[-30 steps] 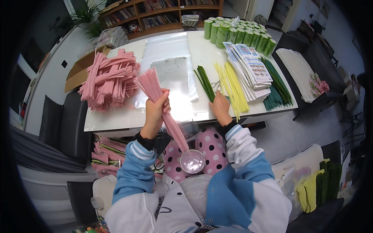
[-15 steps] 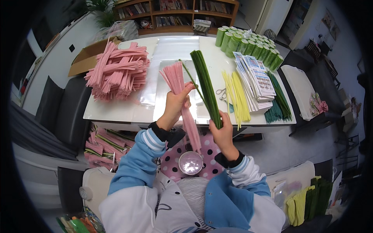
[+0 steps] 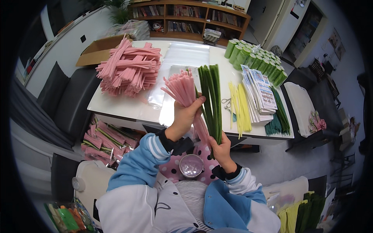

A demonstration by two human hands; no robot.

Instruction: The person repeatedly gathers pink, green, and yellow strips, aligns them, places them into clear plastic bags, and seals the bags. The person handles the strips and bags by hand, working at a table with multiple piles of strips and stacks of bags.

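Note:
My left hand [image 3: 184, 119] is closed around a bundle of pink pipe cleaners [image 3: 181, 86], whose upper ends fan out above the thumb. A green stem shows beside the bundle at that thumb. In my right hand [image 3: 221, 150] is a thicker bunch of dark green pipe cleaners [image 3: 210, 103], gripped near its lower end and standing almost upright. The two bunches are side by side, with the green one right of the pink one. Below them, a round clear container [image 3: 191, 166] rests at my lap on pink polka-dot cloth.
On the white table [image 3: 112, 108] lie a tall pink pipe cleaner pile [image 3: 128, 70], yellow stems [image 3: 241, 106], scissors [image 3: 226, 102], printed leaflets [image 3: 261, 93], dark green stems [image 3: 280, 112] and green rolls [image 3: 254, 58]. Packed pink and green bundles [image 3: 105, 139] sit below left.
The green bunch has come closer to the pink one and stands more upright. The single green stem that slanted between my hands now lies against the pink bundle. The pink tops spread wider.

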